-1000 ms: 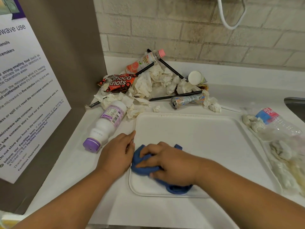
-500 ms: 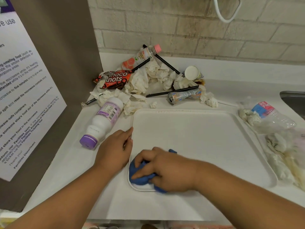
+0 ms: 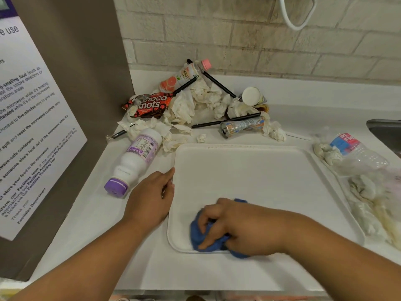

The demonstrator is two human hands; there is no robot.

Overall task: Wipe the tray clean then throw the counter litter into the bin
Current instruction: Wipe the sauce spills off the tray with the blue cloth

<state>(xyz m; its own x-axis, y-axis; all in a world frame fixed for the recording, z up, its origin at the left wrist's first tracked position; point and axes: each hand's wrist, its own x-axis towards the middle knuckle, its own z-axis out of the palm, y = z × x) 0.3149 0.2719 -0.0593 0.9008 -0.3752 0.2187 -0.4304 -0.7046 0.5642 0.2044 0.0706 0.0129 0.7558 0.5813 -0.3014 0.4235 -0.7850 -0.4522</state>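
A white tray lies on the white counter. My right hand grips a bunched blue cloth and presses it on the tray's near left part. My left hand rests flat on the counter against the tray's left rim, fingers straight. Litter is heaped behind the tray: crumpled tissues, a red snack wrapper, an orange juice bottle, black straws, a crushed can and a white cup. A white bottle with a purple cap lies left of the tray.
A crushed clear bottle and more tissues in plastic lie right of the tray. A steel sink edge shows at far right. A grey panel with a microwave notice bounds the left. Brick wall behind.
My right hand has slid the blue cloth to the right along the tray's near edge. My left hand has stayed at the tray's left rim.
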